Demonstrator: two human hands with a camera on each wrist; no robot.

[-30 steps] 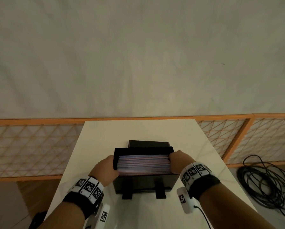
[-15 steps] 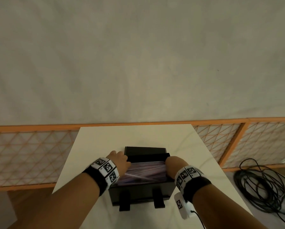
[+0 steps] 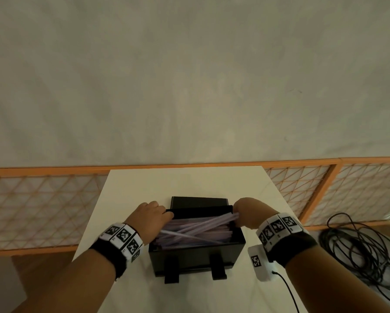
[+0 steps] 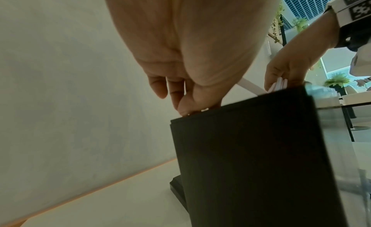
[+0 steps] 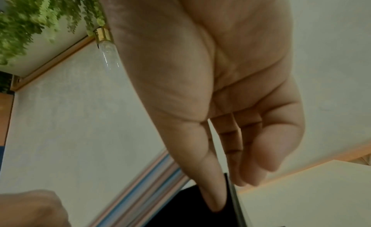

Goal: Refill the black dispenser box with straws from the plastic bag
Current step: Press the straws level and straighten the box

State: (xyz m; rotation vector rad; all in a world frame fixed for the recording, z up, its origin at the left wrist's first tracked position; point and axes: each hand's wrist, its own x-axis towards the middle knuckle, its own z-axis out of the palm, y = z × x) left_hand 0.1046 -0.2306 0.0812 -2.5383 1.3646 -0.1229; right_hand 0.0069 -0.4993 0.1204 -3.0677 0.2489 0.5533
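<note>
Black dispenser box [image 3: 196,251] sits mid-table [image 3: 144,184], brim-full of straws [image 3: 189,231]. Right hand [image 3: 246,212], at the box's three o'clock, pinches a few crooked ones, likely to lay them flat. Left hand [image 3: 150,216], at nine o'clock, curls fingers over the rim, seemingly steadying the box.

Both hands forward, left hand [image 3: 150,219] and right hand [image 3: 249,212] fingers curled.
</note>
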